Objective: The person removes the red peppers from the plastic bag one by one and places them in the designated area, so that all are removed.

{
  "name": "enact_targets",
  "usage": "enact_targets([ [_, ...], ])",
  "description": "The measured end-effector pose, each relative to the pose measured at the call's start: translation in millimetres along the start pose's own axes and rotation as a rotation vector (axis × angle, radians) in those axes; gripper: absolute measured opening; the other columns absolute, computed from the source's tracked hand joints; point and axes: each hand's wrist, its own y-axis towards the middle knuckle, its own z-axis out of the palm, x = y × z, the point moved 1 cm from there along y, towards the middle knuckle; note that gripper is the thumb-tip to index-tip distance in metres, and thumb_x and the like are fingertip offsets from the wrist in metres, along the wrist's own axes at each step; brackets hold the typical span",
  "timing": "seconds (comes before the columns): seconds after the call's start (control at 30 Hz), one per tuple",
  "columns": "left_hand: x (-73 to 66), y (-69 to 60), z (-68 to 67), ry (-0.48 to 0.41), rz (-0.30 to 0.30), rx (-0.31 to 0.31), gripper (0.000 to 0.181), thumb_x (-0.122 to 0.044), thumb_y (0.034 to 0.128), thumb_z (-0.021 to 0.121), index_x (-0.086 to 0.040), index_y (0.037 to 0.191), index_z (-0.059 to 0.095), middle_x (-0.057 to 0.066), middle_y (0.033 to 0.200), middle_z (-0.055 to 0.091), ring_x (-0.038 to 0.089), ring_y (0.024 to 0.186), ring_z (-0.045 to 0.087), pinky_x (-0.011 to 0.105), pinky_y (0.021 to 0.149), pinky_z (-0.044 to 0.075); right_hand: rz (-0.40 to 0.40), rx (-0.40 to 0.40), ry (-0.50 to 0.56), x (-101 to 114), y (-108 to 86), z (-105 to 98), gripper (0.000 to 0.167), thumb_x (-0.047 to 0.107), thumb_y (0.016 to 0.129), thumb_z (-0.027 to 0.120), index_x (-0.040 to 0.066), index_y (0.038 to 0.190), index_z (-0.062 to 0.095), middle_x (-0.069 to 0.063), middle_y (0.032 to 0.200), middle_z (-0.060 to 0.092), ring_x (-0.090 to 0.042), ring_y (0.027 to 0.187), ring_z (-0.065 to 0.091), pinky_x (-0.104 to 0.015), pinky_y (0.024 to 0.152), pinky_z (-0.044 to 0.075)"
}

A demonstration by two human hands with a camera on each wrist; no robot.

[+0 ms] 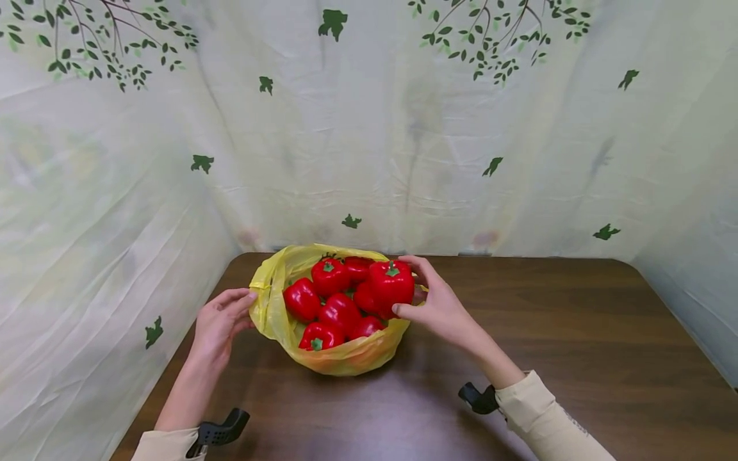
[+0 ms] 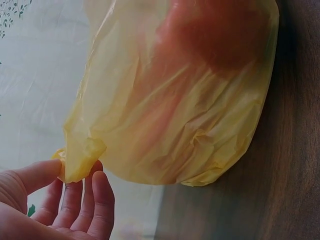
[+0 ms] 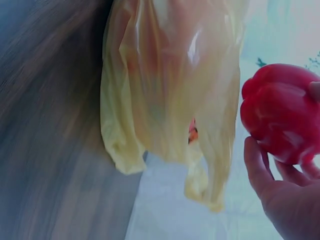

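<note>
A yellow plastic bag (image 1: 352, 360) stands with its mouth spread wide, holding several red bell peppers (image 1: 339, 312). On its left side my left hand (image 1: 218, 323) pinches the rim; in the left wrist view the thumb and fingers (image 2: 103, 202) have a fold of the plastic between them. Above the right part of the bag's mouth, my right hand (image 1: 441, 307) grips one red bell pepper (image 1: 392, 282) between thumb and fingers, its green stem facing up. The right wrist view shows this bell pepper (image 3: 280, 112) apart from the bag's outer wall (image 3: 165, 100).
The bag rests on a dark brown wooden table (image 1: 553, 333). Behind and beside the table hang pale curtains (image 1: 369, 128) printed with leaves. Each wrist wears a black camera mount, such as the right one (image 1: 480, 398).
</note>
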Motion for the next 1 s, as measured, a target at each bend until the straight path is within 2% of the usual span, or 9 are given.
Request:
enact_targets([
  [0.13, 0.1, -0.1, 0.2, 0.013, -0.006, 0.005, 0.016, -0.023, 0.0887, 0.076, -0.013, 0.099, 0.069, -0.003, 0.091, 0.068, 0.013, 0.075, 0.068, 0.026, 0.067, 0.057, -0.038, -0.027, 0.044, 0, -6.5, -13, 0.074, 0.003, 0.081, 0.077, 0.019, 0.143, 0.04, -0.005, 0.136, 0.05, -0.027, 0.12, 0.052, -0.042, 0.091, 0.052],
  [0.27, 0.4, -0.4, 0.0, 0.027, -0.019, 0.009, 0.021, -0.024, 0.0885, 0.076, -0.012, 0.103, 0.069, -0.003, 0.092, 0.069, 0.014, 0.077, 0.068, 0.027, 0.069, 0.057, -0.069, -0.049, 0.09, 1, -12.2, -28, 0.077, -0.002, 0.08, 0.077, 0.017, 0.144, 0.038, -0.006, 0.137, 0.048, -0.027, 0.121, 0.052, -0.039, 0.091, 0.053],
  [0.4, 0.0, -0.5, -0.9, 0.044, -0.03, 0.014, 0.025, -0.025, 0.0888, 0.075, -0.011, 0.109, 0.068, -0.004, 0.094, 0.069, 0.014, 0.079, 0.068, 0.027, 0.071, 0.057, -0.086, -0.07, 0.077, -1, -16.0, -45, 0.081, -0.003, 0.079, 0.078, 0.015, 0.146, 0.036, -0.007, 0.139, 0.046, -0.028, 0.124, 0.049, -0.036, 0.09, 0.053],
  [0.53, -0.5, -0.4, -2.3, 0.055, -0.038, 0.033, 0.026, -0.025, 0.0894, 0.075, -0.011, 0.111, 0.068, -0.005, 0.095, 0.07, 0.013, 0.08, 0.069, 0.027, 0.072, 0.057, -0.083, -0.096, 0.01, -7, -18.7, -63, 0.084, -0.002, 0.079, 0.079, 0.014, 0.148, 0.034, -0.007, 0.14, 0.045, -0.029, 0.125, 0.048, -0.032, 0.091, 0.052],
  [0.67, -0.2, -0.4, -3.3, 0.057, -0.039, 0.051, 0.019, -0.024, 0.0897, 0.074, -0.014, 0.106, 0.071, -0.004, 0.093, 0.071, 0.013, 0.079, 0.069, 0.027, 0.071, 0.057, -0.057, -0.109, -0.083, -14, -20.8, -78, 0.086, 0.001, 0.079, 0.08, 0.016, 0.15, 0.033, -0.007, 0.142, 0.044, -0.031, 0.126, 0.048, -0.033, 0.092, 0.051],
  [0.83, 0.2, 0.0, -3.4, 0.053, -0.028, 0.058, 0.01, -0.021, 0.09, 0.074, -0.016, 0.099, 0.073, -0.004, 0.091, 0.072, 0.013, 0.077, 0.069, 0.027, 0.07, 0.057, -0.02, -0.114, -0.174, -27, -20.3, -89, 0.086, 0.003, 0.08, 0.081, 0.017, 0.15, 0.034, -0.01, 0.142, 0.044, -0.034, 0.124, 0.049, -0.042, 0.091, 0.052],
  [1.0, -0.1, 0.7, -3.2, 0.062, -0.027, 0.058, 0.011, -0.022, 0.0898, 0.074, -0.016, 0.098, 0.073, -0.004, 0.091, 0.071, 0.013, 0.076, 0.069, 0.026, 0.07, 0.057, 0.027, -0.119, -0.26, -43, -17.6, -95, 0.083, 0.005, 0.08, 0.081, 0.014, 0.149, 0.035, -0.017, 0.138, 0.047, -0.041, 0.119, 0.053, -0.051, 0.089, 0.052],
])
